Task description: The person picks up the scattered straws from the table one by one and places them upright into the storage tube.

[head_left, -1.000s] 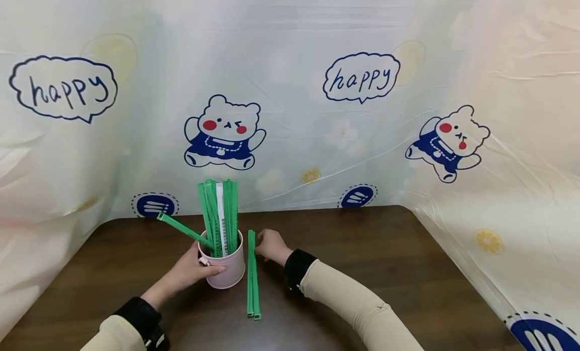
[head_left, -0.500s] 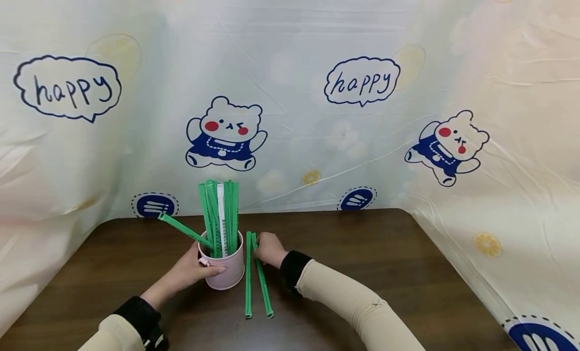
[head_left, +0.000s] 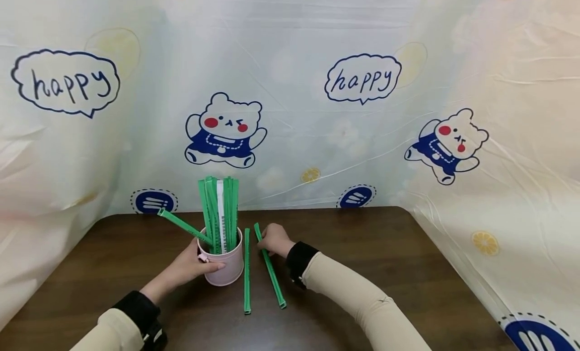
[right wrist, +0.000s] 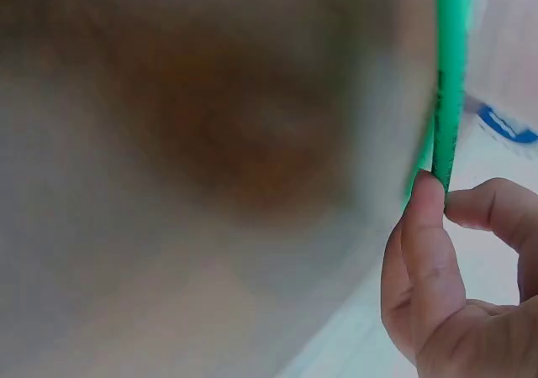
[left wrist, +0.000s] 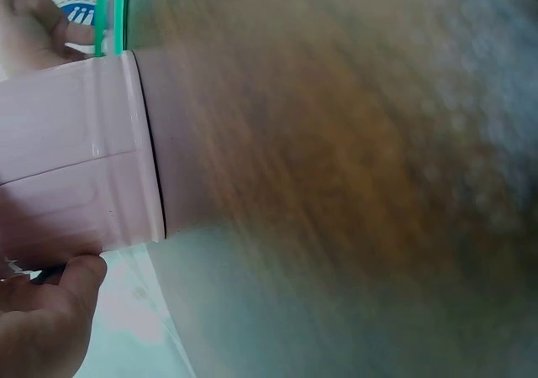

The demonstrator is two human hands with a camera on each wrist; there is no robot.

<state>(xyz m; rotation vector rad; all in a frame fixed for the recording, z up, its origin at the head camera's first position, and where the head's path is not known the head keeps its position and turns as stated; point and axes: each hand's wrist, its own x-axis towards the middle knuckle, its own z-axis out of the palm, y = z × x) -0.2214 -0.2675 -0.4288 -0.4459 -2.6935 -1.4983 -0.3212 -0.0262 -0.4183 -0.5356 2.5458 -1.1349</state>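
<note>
My left hand (head_left: 188,264) grips the side of a small pink pail (head_left: 226,268) standing on the table, thumb across its front. Several slim green stick packets (head_left: 232,210) and one white packet (head_left: 221,210) stand in it; another green packet (head_left: 183,225) leans out to the left. Right of the pail lies a single green packet (head_left: 246,273). Beside that one, my right hand (head_left: 277,239) pinches the upper part of a slanted green packet (head_left: 273,278). In the right wrist view, thumb and finger meet on this packet (right wrist: 451,84). The left wrist view shows the pail's wall (left wrist: 76,143) close up.
The brown wooden table (head_left: 362,280) reaches back to a patterned curtain (head_left: 299,119) with bears and "happy" bubbles, which also hangs along both sides. Black cuffs (head_left: 301,263) and cream sleeves cover the wrists and arms.
The two green packets that lay side by side are now apart; my right hand has swung one to the right, its near end leading. My left hand stays on the pail.
</note>
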